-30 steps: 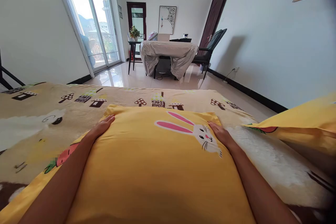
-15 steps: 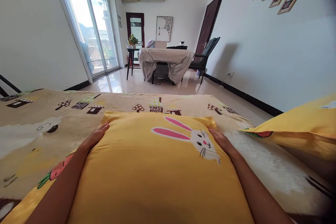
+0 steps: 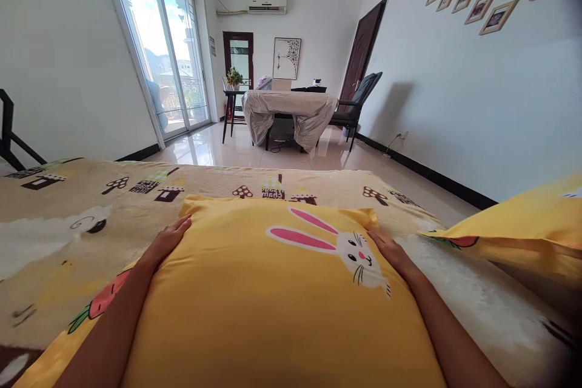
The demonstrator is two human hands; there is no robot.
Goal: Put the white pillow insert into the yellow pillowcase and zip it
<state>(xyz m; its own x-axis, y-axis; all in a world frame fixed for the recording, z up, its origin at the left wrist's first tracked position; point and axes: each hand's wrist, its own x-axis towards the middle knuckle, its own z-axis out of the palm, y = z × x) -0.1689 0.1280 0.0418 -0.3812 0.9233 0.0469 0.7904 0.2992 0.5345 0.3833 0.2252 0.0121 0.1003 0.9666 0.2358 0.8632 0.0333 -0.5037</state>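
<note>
A yellow pillow (image 3: 273, 291) with a printed white rabbit face and pink ears lies in front of me on a patterned blanket (image 3: 218, 179). My left hand (image 3: 169, 241) rests against the pillow's left side near its far corner, fingers stretched out. Against the opposite side, close to the rabbit print, lies my right hand (image 3: 390, 250), also with straight fingers. Both forearms run along the pillow's edges. The undersides of the hands are hidden. Yellow fabric with a carrot print (image 3: 107, 296) shows beneath my left forearm.
Another yellow pillow (image 3: 536, 224) stands tilted at the right. Past the blanket's far edge are a cloth-covered table (image 3: 291, 103), a dark chair (image 3: 359, 103) and a small black table with a plant (image 3: 234, 77). Glass sliding doors (image 3: 173, 48) are on the left.
The whole view has shifted slightly down and to the right in the picture. Both hands keep their places at the pillow's sides.
</note>
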